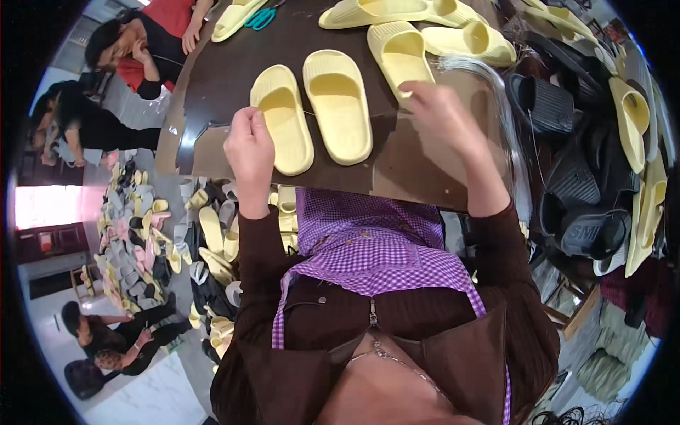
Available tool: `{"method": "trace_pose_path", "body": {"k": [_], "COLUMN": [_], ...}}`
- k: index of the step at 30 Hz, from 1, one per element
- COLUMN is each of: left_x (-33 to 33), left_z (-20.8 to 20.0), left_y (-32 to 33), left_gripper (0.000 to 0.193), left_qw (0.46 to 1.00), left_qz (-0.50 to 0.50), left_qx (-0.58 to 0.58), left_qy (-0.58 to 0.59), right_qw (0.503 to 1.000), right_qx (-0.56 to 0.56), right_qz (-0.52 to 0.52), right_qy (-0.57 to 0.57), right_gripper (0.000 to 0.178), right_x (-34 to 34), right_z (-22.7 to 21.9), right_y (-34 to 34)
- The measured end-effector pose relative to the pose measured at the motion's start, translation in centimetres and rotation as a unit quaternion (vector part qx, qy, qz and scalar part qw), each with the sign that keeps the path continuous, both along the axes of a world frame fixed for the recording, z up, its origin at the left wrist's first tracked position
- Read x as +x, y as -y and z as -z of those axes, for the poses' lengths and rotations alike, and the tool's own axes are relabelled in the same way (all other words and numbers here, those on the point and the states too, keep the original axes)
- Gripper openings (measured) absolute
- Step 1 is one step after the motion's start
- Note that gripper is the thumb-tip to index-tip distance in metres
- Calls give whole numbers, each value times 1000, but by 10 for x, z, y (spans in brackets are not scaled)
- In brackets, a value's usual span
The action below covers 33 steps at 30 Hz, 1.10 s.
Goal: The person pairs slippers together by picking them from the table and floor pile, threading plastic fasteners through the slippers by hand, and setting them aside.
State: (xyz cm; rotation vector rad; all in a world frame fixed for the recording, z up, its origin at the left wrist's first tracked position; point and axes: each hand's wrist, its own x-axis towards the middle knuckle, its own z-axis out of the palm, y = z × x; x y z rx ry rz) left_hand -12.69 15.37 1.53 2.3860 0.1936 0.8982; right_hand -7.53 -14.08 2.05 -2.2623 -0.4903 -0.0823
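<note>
Your left hand (249, 149) is beside the left slipper (292, 138) of a pale yellow pair in the middle of the desk (219, 78). Its fingers are curled in narrow, thumb against forefinger, at the slipper's outer edge; you cannot tell from this view whether they pinch anything. Your right hand (450, 122) is blurred, its fingers bent over the heel end of a third yellow slipper (398, 53); whether it holds or merely passes over that slipper, you cannot tell.

The left slipper and the right slipper (345, 120) lie side by side, soles down, straps toward the far edge and heels toward you. A short thin line shows in the narrow gap between them. More yellow slippers (471, 42) lie beyond the third one, and a bundle of clear strands (511, 106) bends along the desk's right side. At the far left, teal-handled scissors (260, 19) lie just beside another yellow slipper (236, 18).

To your right, black slippers (559, 106) are heaped with yellow ones. Beyond the desk's left edge sits a co-worker in red and black (166, 32).
</note>
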Motion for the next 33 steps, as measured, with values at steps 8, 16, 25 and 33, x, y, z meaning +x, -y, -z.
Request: {"method": "trace_pose_path", "body": {"k": [8, 16, 25, 33], "left_x": [-14, -15, -31, -42], "left_z": [10, 23, 13, 16], "left_y": [-12, -15, 26, 49], "left_gripper": [16, 21, 28, 23], "left_qw": [997, 992, 974, 956], "left_qz": [18, 58, 149, 264], "left_qx": [-63, 108, 171, 125], "left_qy": [-50, -11, 11, 27], "right_qw": [972, 977, 955, 940], "right_qx": [-221, -169, -206, -199], "right_qz": [-74, -81, -92, -153], "right_qy": [29, 101, 191, 232], "right_gripper": [17, 12, 7, 8], "right_x": [-10, -25, -36, -49], "right_z": [26, 7, -6, -25], "right_y": [-41, -39, -55, -64]}}
